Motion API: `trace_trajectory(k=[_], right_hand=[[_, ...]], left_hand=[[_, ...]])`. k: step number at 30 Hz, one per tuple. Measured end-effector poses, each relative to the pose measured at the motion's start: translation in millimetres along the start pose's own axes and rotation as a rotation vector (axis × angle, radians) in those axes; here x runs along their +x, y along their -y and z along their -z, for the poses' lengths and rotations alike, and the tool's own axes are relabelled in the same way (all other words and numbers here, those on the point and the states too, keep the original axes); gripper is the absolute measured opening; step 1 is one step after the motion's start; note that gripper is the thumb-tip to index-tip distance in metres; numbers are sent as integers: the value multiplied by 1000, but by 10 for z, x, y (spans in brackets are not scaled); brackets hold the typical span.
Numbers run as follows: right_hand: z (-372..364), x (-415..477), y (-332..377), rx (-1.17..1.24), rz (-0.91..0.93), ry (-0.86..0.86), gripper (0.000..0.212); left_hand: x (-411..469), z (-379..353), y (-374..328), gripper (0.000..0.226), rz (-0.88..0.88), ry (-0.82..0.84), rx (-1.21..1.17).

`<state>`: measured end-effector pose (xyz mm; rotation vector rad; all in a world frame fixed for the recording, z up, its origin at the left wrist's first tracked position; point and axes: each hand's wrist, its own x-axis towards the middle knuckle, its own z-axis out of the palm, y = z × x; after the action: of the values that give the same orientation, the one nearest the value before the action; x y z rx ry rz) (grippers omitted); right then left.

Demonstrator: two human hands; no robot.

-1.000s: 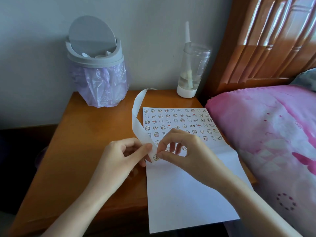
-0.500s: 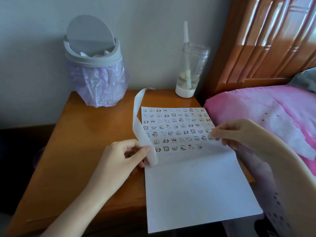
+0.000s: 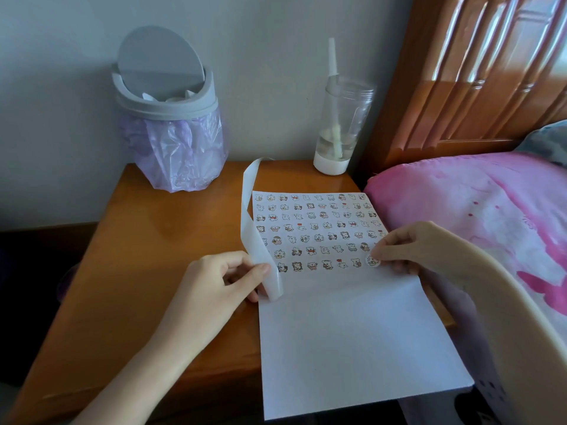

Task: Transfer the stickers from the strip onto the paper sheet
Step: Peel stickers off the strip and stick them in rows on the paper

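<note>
Lying on the wooden worktop (image 3: 153, 256), head view: paper sheet (image 3: 352, 332), far half filled with rows of small cartoon stickers, near half blank. Left hand (image 3: 214, 280): fingers (image 3: 257, 271) pinched the lower end of the white strip (image 3: 254, 234) at the sheet's left edge, the strip curling up toward the wall. Right hand (image 3: 411, 246): fingers pinched one round sticker (image 3: 372, 261) at the right end of the nearest row; contact with the sheet could not be told. Grey bin (image 3: 171, 142) and clear bottle (image 3: 340, 124) stood behind
</note>
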<state>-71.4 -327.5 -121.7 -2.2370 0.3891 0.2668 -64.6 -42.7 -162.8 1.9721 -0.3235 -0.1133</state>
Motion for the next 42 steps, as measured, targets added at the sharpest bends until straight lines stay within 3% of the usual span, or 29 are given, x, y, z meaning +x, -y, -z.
trace_trajectory(k=[26,35,42], right_hand=[[-101,59,-51,-83,68,-102,6],[-91,68,-69,-126,90,-83,26],[-65,90,-113,-130,110,-52,14]], left_hand=[[5,-1,24,18,-14,2,32],[-9,-9,-1,21,-40,-18,71],[-11,-11,14,20,-51,-18,89]])
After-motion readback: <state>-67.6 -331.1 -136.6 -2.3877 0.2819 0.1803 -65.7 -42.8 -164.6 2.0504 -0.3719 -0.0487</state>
